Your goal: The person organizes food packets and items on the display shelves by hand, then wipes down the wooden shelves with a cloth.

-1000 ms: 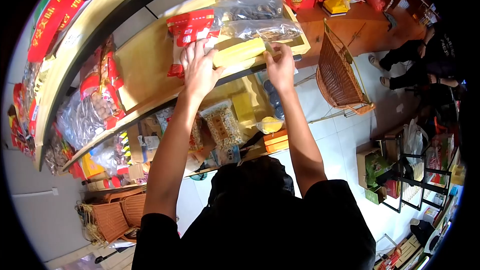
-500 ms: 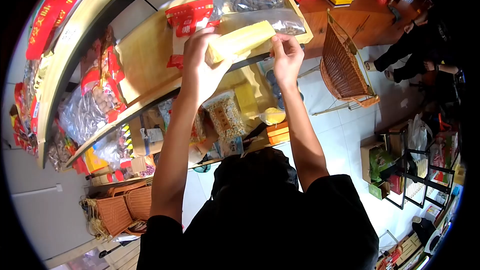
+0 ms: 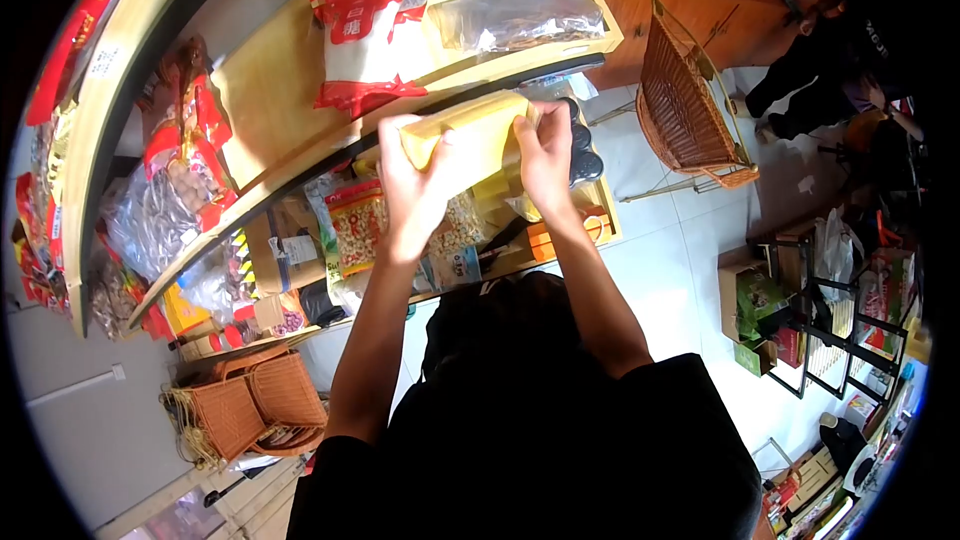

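Between my hands is a pale yellow rectangular block (image 3: 478,145), perhaps a stack of paper; its exact kind is unclear. My left hand (image 3: 415,180) grips its left end, thumb on the near face. At the right end, my right hand (image 3: 546,160) holds it with thumb and fingers closed. It is held just in front of the upper shelf's dark edge, above the lower shelf. Beyond it, on the upper shelf, lies a red and white bag of sugar (image 3: 365,45). A clear bag of dark dried goods (image 3: 525,18) lies right of that.
Below my hands, a lower shelf holds bagged grains (image 3: 357,230), dark-lidded jars (image 3: 583,155) and an orange box (image 3: 560,237). A wicker basket (image 3: 685,125) stands right. Another person (image 3: 835,60) is at far right, near a black rack (image 3: 835,320) with boxes and bags.
Both hands have brought the yellow block down and nearer to me, off the upper shelf's front. My right hand now wraps its end more fully. The sugar bag is more exposed.
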Demonstrator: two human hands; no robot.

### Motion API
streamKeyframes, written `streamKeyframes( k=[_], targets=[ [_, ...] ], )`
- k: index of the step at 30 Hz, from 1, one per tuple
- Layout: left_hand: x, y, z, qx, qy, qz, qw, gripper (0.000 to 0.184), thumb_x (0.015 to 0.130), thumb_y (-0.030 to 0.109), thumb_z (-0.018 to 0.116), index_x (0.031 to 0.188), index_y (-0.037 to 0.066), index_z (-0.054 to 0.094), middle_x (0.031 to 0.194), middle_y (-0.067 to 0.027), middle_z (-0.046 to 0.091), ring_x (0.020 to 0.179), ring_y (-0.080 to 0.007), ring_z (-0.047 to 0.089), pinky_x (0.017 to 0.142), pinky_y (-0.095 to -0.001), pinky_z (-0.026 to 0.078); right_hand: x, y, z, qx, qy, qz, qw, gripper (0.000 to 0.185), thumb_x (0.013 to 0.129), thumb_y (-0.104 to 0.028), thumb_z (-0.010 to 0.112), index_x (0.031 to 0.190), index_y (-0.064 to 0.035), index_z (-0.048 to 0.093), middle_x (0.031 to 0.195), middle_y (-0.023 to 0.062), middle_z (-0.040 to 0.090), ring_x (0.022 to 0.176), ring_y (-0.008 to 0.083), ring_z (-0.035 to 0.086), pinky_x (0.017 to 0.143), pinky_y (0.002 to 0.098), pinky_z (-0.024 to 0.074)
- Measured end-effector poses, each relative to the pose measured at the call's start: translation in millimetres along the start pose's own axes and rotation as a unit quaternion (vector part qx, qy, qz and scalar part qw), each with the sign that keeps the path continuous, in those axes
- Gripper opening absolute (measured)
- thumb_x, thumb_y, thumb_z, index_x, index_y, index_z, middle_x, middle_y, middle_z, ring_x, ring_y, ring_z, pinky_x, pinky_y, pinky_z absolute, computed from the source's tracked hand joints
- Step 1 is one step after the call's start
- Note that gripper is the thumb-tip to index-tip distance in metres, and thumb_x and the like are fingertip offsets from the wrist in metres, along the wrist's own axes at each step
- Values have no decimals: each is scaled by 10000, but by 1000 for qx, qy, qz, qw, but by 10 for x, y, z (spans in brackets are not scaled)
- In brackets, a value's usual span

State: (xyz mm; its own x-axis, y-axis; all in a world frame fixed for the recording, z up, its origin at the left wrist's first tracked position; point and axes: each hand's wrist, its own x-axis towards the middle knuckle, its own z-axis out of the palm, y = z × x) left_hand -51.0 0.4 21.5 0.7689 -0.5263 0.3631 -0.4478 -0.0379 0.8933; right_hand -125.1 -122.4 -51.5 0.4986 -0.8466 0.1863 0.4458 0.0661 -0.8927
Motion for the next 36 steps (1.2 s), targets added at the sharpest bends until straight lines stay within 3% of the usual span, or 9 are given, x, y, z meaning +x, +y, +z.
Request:
streamKeyframes(
  k=[4, 6, 9, 15, 18, 21, 28, 30, 36],
  targets=[
    [-296, -221, 101, 23, 20, -60, 998, 351, 887, 135, 689, 1111, 7, 451, 944, -136, 617, 829, -164, 598, 733, -312, 505, -201, 226, -105, -27, 4, 64, 998, 169, 915, 11, 524, 1060, -8, 438, 957, 68, 540, 854, 105, 518, 763, 254, 438],
    [-461, -357, 129, -31, 30, -105, 994, 325, 927, 172, 635, 1142, -6, 466, 1005, -115, 570, 928, -176, 545, 847, -309, 446, -236, 285, -172, -46, 3, 90, 995, 181, 904, 19, 525, 1063, -6, 441, 960, 70, 541, 853, 107, 519, 760, 253, 437],
    [-606, -506, 159, 22, 56, -154, 986, 368, 950, 247, 598, 1170, -9, 453, 1071, -159, 583, 959, -227, 566, 874, -343, 445, -270, 369, -304, -109, -53, 129, 984, 215, 877, 16, 537, 1072, -4, 449, 959, 73, 540, 848, 121, 515, 765, 256, 432],
    [-463, -758, 14, 123, -76, -317, 937, 500, 886, 372, 641, 1131, -30, 472, 1022, -244, 624, 942, -311, 634, 828, -387, 473, -561, 707, -439, -74, 8, 196, 978, 277, 837, 43, 545, 1096, -4, 461, 992, 66, 546, 887, 136, 525, 805, 259, 429],
    [-304, -766, -30, 165, -127, -305, 929, 483, 858, 344, 675, 1105, -31, 498, 1011, -224, 638, 918, -309, 649, 798, -380, 488, -840, 873, -448, -52, 61, 247, 966, 333, 835, 16, 557, 1154, -11, 467, 1027, 66, 547, 887, 144, 545, 780, 260, 444],
    [-262, -1029, -19, 149, -133, -257, 946, 481, 835, 313, 702, 1111, -34, 515, 1007, -207, 643, 906, -292, 653, 797, -362, 492, -1008, 849, -415, 23, 114, 404, 907, 501, 790, 30, 551, 1275, -23, 434, 1074, 106, 544, 919, 187, 554, 797, 281, 456],
    [-4, -1692, 224, 118, -248, -209, 939, 452, 844, 238, 701, 1162, -29, 522, 1034, -183, 642, 926, -248, 633, 827, -348, 491, -1265, 1294, -356, 1, 100, 339, 935, 615, 794, 2, 561, 1378, -82, 385, 1246, 190, 444, 1087, 286, 514, 901, 345, 454],
    [71, -1925, 315, 140, -294, -127, 937, 406, 869, 207, 681, 1157, -32, 525, 1038, -174, 640, 939, -244, 626, 845, -339, 484, -1306, 1459, -367, -23, 114, 337, 934, 638, 806, -4, 580, 1399, -92, 362, 1310, 209, 376, 1133, 309, 482, 941, 364, 440],
    [332, -2240, 639, 213, -412, -115, 878, 443, 924, 228, 609, 1272, -41, 551, 1255, -222, 601, 1171, -305, 578, 981, -349, 434, -1363, 1635, -149, -157, 141, 245, 946, 799, 785, 12, 624, 1476, -121, 245, 1358, 271, 331, 1227, 435, 405, 1043, 446, 380]
  ],
)
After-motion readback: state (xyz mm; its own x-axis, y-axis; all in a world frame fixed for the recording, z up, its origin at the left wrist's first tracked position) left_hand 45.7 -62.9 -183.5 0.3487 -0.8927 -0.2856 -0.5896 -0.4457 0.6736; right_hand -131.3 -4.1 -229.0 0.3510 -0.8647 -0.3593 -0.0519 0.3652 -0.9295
